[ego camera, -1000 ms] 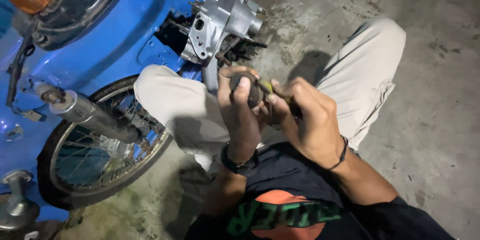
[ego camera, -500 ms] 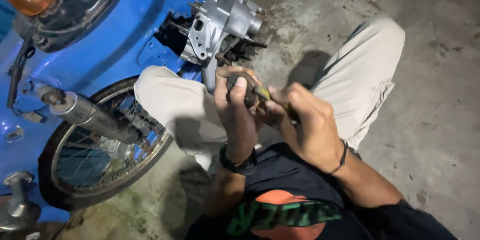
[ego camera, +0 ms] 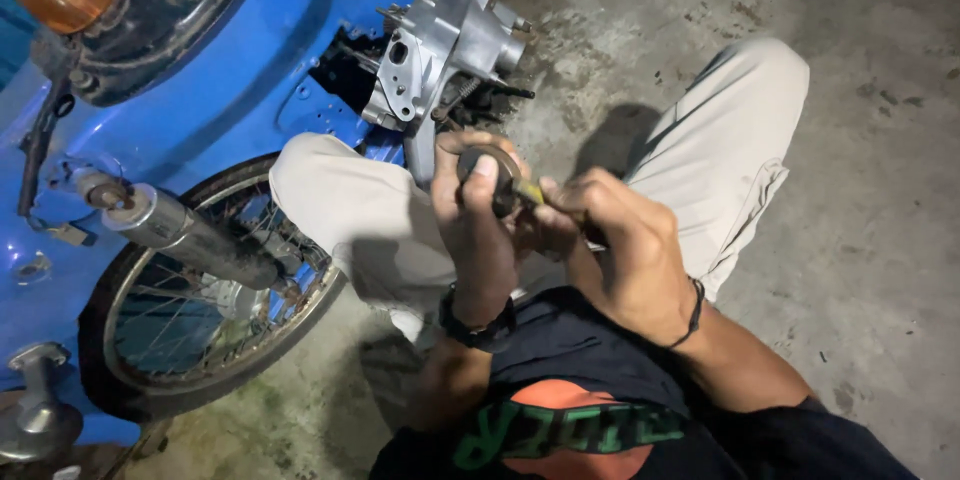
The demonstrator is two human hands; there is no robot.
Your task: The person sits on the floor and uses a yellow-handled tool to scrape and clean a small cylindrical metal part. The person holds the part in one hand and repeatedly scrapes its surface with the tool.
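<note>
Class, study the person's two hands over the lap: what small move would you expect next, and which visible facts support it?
Probably a slight push of the tool along the round dark part. The left hand grips that part, thumb on its face, and the right hand holds the tool's tip against its edge.

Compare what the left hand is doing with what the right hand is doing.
The left hand pinches a dark round part between thumb and fingers; the right hand is fisted around a slim tool. The left wrist carries a black watch, the right wrist a thin black cord. Both meet above the person's lap.
</note>
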